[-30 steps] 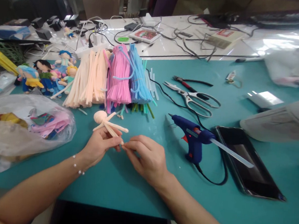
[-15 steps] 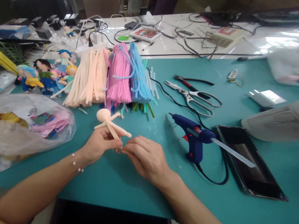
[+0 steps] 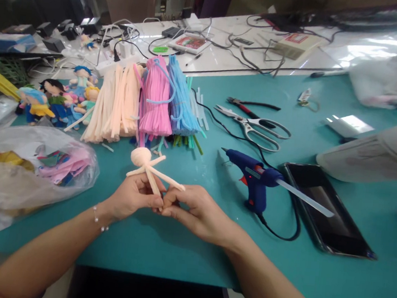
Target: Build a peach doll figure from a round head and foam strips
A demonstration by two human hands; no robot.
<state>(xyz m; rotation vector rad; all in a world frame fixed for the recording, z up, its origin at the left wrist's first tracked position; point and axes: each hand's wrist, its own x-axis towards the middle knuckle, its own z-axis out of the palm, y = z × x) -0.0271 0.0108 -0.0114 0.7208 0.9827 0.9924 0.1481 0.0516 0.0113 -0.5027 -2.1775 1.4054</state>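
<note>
A peach pipe-cleaner figure [image 3: 140,156] with a round wound head and thin limbs stands out above my hands. My left hand [image 3: 137,194] pinches one of its legs between thumb and fingers. Touching it at the fingertips, my right hand [image 3: 196,209] is closed around the end of that leg, which the fingers mostly hide. The figure's other leg reaches right, over my right fingers. Behind it lie bundles of peach [image 3: 118,104], pink [image 3: 156,103] and blue [image 3: 184,101] pipe cleaners.
A blue glue gun [image 3: 257,178] lies to the right beside a black phone [image 3: 329,213]. Scissors [image 3: 253,126], pliers [image 3: 251,109] and a white cup [image 3: 373,154] are farther off. At left are a plastic bag of scraps [image 3: 35,166] and small dolls [image 3: 55,100].
The figure has turned and shifted slightly right and down. My right thumb now shows, pinching beside my left fingertips. The whole view has moved a little.
</note>
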